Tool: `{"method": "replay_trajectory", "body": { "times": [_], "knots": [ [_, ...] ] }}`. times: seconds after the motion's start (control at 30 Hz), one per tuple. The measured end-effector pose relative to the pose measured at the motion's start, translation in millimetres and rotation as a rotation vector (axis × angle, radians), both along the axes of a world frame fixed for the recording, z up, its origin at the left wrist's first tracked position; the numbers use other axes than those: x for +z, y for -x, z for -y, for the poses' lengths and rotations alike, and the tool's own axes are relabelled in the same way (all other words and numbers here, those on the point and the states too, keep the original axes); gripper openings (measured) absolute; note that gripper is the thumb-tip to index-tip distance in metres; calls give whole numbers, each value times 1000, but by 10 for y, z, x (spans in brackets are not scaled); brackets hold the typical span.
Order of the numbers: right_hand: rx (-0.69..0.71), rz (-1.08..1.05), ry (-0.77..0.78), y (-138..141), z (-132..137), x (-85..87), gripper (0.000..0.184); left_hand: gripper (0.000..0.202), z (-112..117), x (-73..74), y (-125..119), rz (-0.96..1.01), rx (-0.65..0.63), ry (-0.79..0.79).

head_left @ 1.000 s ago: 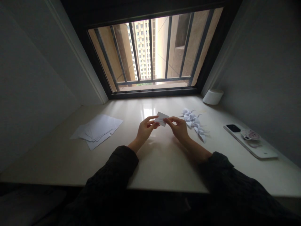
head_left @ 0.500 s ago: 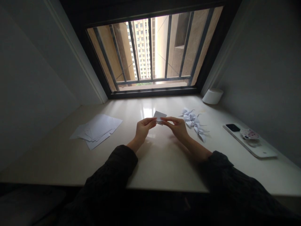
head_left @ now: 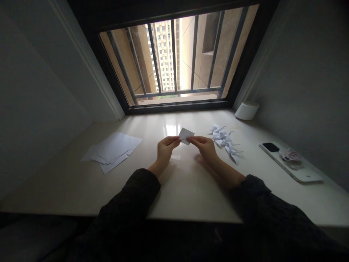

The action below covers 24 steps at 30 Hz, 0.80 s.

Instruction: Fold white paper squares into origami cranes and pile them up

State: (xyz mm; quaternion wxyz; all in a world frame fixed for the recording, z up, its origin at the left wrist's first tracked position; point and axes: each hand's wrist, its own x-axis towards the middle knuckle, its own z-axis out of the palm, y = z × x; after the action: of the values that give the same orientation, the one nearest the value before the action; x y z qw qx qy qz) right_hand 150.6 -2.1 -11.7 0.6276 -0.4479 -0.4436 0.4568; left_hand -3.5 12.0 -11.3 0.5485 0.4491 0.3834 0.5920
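A small folded paper square [head_left: 187,133], turned like a diamond, is held up above the middle of the white ledge. My left hand [head_left: 166,146] pinches its left corner between thumb and fingers. On the opposite corner, my right hand [head_left: 204,145] has its thumb and forefinger closed. A crease or flap edge crosses the lower half of the paper. Just right of my right hand lie several folded paper cranes [head_left: 222,138] in a slanting row. To the left, apart from my left hand, rests a loose stack of white paper sheets [head_left: 113,149].
A white phone [head_left: 291,163] with a cartoon grip on its back lies at the right. Behind it, a white cylindrical object [head_left: 247,110] stands by the wall. The ledge [head_left: 188,196] ends in front of me, and a barred window [head_left: 177,62] rises at the back.
My right fingers have drawn in to a tighter pinch at the paper's right corner. More of the paper's face and its crease now show. The cranes, stack and phone stay put.
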Motion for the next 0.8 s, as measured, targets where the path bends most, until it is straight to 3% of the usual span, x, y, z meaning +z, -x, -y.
{"method": "replay_trajectory", "body": {
  "times": [0.4, 0.8],
  "knots": [
    [73, -161, 20, -10, -91, -120, 20, 24, 21, 32, -23, 87, -17, 72],
    [47, -239, 45, 31, -70, -93, 20, 24, 49, 26, -52, 117, -16, 83]
  ]
}}
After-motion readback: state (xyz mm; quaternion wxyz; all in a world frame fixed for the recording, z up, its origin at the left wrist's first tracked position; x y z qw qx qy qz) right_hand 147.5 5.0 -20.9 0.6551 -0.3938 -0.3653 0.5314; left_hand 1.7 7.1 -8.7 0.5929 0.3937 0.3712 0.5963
